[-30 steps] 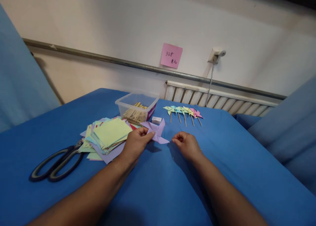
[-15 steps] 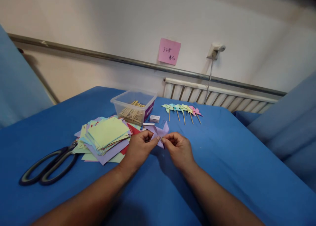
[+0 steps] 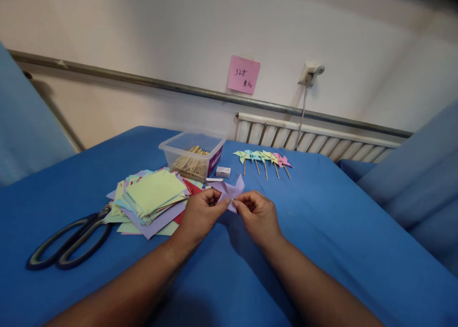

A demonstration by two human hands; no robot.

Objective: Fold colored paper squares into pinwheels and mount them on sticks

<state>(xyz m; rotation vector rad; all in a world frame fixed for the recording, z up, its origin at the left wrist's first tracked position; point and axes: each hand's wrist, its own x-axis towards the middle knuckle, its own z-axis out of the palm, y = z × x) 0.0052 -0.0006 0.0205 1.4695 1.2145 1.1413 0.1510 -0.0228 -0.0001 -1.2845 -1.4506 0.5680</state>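
My left hand (image 3: 199, 214) and my right hand (image 3: 258, 214) meet just above the blue table (image 3: 322, 231), fingers pinched together on a folded purple paper pinwheel (image 3: 229, 189). The paper's points stick up beyond my fingertips. Left of my left hand lies a loose stack of coloured paper squares (image 3: 150, 196). Behind the paper stands a clear plastic box of wooden sticks (image 3: 192, 155). What my right fingertips press on the paper, if anything, is too small to make out.
Large black scissors (image 3: 67, 241) lie at the left near the table's front. A row of several finished pinwheels on sticks (image 3: 263, 159) lies at the back. A small white box (image 3: 223, 171) sits beside the plastic box. A pink note (image 3: 244, 74) hangs on the wall.
My right hand has moved left from the table to join my left hand on the purple pinwheel, which has been lifted slightly. In the last half second almost nothing has shifted.
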